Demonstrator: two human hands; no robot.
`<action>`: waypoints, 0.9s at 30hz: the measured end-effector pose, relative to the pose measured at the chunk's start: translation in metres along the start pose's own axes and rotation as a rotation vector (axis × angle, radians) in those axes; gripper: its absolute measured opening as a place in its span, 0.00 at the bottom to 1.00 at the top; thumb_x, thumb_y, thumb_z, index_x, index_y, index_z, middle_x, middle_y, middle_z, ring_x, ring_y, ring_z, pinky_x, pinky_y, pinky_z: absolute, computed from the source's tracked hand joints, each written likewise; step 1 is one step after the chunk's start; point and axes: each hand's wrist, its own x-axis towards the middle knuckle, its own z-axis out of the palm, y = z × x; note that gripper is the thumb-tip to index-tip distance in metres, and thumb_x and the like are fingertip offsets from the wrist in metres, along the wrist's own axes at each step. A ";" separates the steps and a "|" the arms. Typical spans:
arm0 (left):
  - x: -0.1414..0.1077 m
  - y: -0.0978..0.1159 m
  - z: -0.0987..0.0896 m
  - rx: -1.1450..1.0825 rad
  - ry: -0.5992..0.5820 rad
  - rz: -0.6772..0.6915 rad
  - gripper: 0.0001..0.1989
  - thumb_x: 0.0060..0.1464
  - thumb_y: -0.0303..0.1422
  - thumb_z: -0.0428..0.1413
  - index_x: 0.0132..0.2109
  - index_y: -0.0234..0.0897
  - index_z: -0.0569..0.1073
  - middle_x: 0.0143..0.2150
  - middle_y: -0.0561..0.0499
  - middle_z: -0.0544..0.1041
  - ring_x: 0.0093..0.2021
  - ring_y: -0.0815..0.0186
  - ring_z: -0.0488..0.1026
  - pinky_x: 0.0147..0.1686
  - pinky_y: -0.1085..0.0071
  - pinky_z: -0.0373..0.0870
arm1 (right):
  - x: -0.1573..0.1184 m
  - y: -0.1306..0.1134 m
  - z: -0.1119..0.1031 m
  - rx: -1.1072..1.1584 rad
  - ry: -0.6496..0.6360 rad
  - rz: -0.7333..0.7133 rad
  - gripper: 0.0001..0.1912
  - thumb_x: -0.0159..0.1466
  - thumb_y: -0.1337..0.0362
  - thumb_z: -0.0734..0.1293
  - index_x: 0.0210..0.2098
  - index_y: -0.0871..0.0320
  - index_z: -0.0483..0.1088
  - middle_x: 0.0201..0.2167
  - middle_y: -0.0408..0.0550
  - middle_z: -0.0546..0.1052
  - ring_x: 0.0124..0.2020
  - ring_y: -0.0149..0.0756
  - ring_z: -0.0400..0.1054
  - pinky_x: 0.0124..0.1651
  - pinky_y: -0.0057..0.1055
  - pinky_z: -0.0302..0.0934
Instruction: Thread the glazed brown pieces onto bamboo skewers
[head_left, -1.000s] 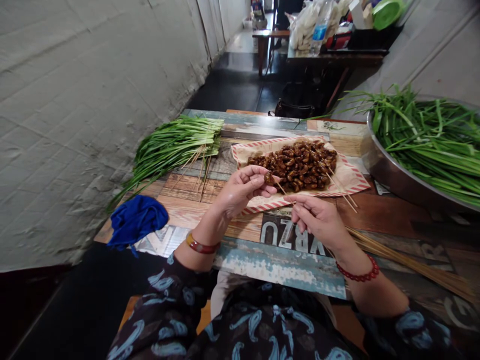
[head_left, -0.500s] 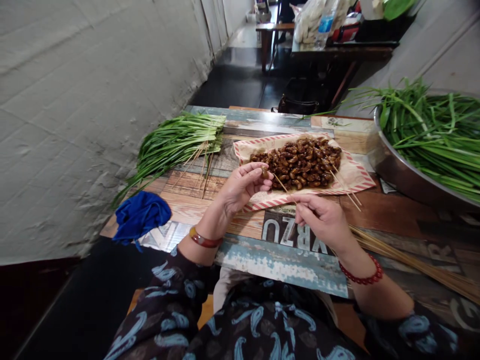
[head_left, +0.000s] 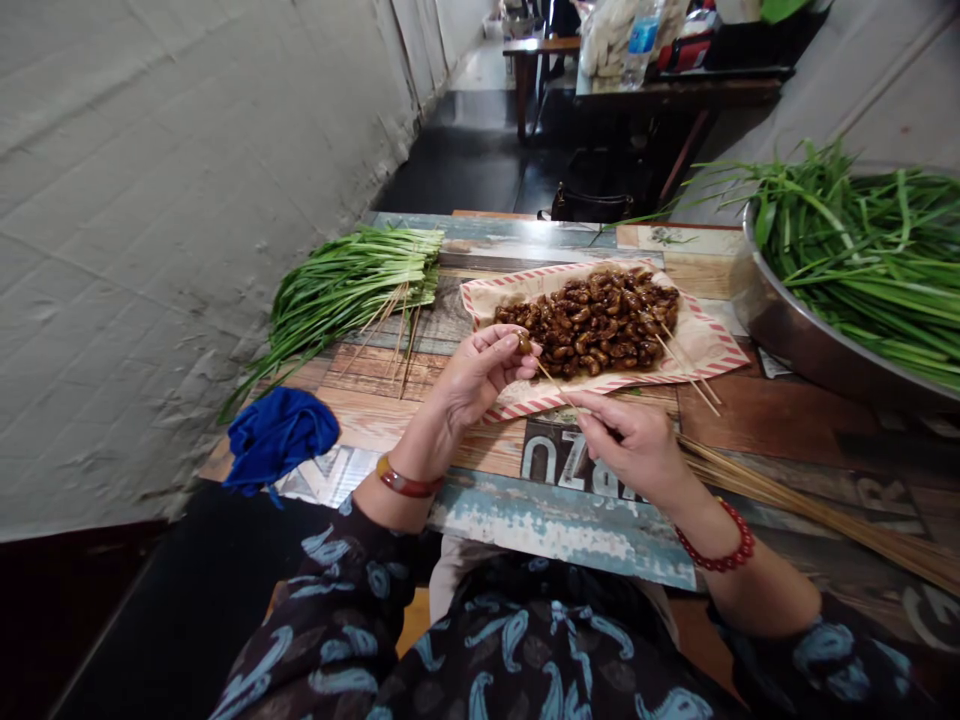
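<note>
My left hand [head_left: 476, 378] pinches a glossy dark-brown glazed morsel [head_left: 523, 343] between thumb and fingertips. My right hand [head_left: 626, 445] grips a thin wooden skewer [head_left: 551, 380], and its tip reaches up to the morsel. Just beyond both hands, a heap of similar glazed morsels [head_left: 589, 320] lies on a sheet of paper with a red-and-white striped border [head_left: 709, 350]. A few loose skewers rest on the paper's right side. Both wrists wear bracelets, and my sleeves are dark and patterned.
The painted wooden table [head_left: 555, 525] holds a bundle of green chives [head_left: 352, 300], a blue cloth [head_left: 277, 440], a steel basin of chives [head_left: 795, 340] and a long bundle of skewers [head_left: 810, 510]. A rough wall [head_left: 187, 200] runs along the left.
My right hand has shifted left, bringing the skewer tip up to the morsel. The morsel stays in my left hand. The view has tilted slightly.
</note>
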 end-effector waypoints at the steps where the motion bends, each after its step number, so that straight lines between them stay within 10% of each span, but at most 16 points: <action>1: 0.000 0.000 0.000 0.001 -0.002 0.003 0.14 0.48 0.32 0.65 0.40 0.32 0.72 0.34 0.49 0.79 0.29 0.72 0.76 0.34 0.75 0.73 | 0.000 0.000 0.000 0.000 0.000 0.002 0.15 0.64 0.66 0.62 0.46 0.55 0.78 0.23 0.44 0.79 0.26 0.35 0.74 0.36 0.33 0.70; 27: 0.001 -0.004 -0.001 -0.032 -0.031 0.020 0.14 0.46 0.32 0.66 0.39 0.32 0.73 0.34 0.46 0.80 0.29 0.70 0.77 0.33 0.75 0.74 | -0.001 0.007 0.004 -0.036 0.058 -0.086 0.15 0.64 0.68 0.62 0.47 0.57 0.77 0.32 0.47 0.82 0.30 0.34 0.77 0.39 0.31 0.73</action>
